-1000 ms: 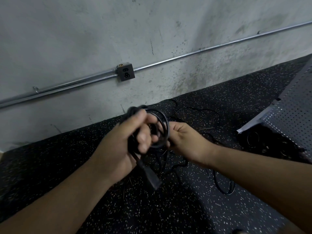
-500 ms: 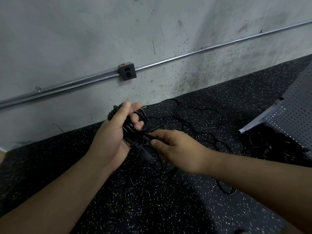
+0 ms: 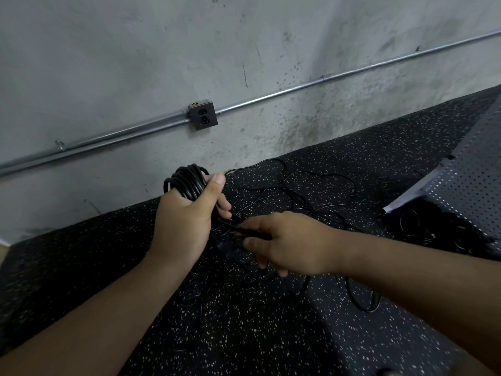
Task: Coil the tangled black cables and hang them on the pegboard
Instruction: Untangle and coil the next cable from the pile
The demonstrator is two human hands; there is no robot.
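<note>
coil in hand, loose cables on floor

- coil (image 3: 187, 181): black cable wound in several loops, held up in front of the wall (image 3: 135, 63). the loops stand out above the left hand (image 3: 184, 221), whose fingers (image 3: 223, 206) and thumb are clamped round the bundle.
- tail (image 3: 253, 232): a short stiff end running from the coil down to the right. it is pinched in the right hand (image 3: 287, 242), thumb and curled fingers pressed together on it. the two hands are just beside each other.
- loose cables (image 3: 298, 191): thin black lines tangled on the floor (image 3: 271, 335) behind and under the hands. one loop reaches the foot of the wall and another lies under the right forearm.
- pegboard (image 3: 466, 180): grey and perforated, tilted, cut by the right edge of view, well apart from the hands.
- pile (image 3: 423, 232): dark coiled cables in the shadowed hollow under the pegboard's raised corner. what else lies there cannot be made out.
- edges: the wall closes the far side. it carries a pipe (image 3: 298, 88) and an outlet box (image 3: 203, 115).
- room: speckled floor shows to the left and between the forearms.
</note>
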